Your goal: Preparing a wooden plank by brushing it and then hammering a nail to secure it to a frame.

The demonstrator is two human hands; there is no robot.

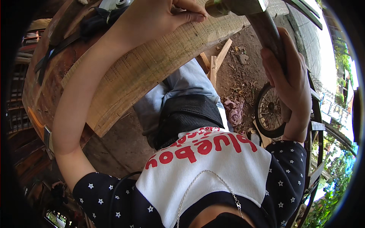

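Note:
My right hand (287,72) is wrapped round the handle of a hammer (267,35). The metal hammer head is at the top of the view, just right of my left fingertips. My left hand (167,17) rests over a wooden plank (152,64), thumb and fingers pinched together near the plank's far side. Whatever lies in that pinch is too small to make out. Rows of small dark marks run along the plank, some left of centre and some beside my left thumb.
The plank lies on a larger brown wooden surface (45,89). A black strap or bag (93,26) sits at the upper left. Below are wooden legs (214,70), dirt ground with leaves, a crumpled pink cloth (234,111) and a spoked wheel (269,108).

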